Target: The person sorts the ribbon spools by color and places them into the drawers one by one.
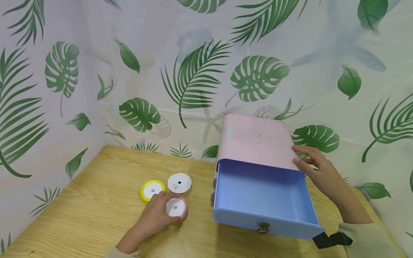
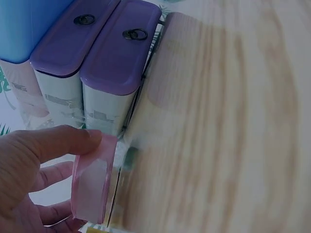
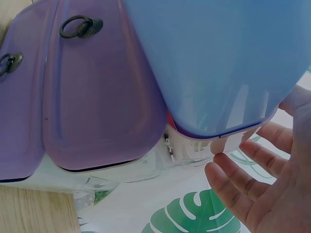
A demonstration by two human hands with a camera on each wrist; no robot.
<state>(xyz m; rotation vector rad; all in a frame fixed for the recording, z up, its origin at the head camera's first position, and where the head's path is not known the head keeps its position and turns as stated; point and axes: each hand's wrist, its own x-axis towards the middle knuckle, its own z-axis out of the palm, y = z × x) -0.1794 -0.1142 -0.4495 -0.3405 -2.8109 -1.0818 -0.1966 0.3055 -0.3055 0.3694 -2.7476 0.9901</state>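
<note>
My left hand (image 1: 154,215) grips a pink ribbon spool (image 1: 176,207) by its rim, between thumb and fingers. In the left wrist view the thumb presses the pink band (image 2: 90,187) from above. Just behind it on the wooden table lie a yellow-rimmed spool (image 1: 153,190) and a white spool (image 1: 179,183). My right hand (image 1: 317,167) touches the right side of a small drawer cabinet (image 1: 255,139) with a pink top, its fingers loosely extended. The cabinet's blue top drawer (image 1: 255,195) is pulled out, with nothing visible inside.
Two purple drawers (image 3: 104,92) with ring pulls sit closed below the blue one. The blue drawer's front, with a metal ring pull (image 1: 263,228), juts over the wooden table (image 1: 93,200). A leaf-patterned cloth (image 1: 196,79) hangs behind.
</note>
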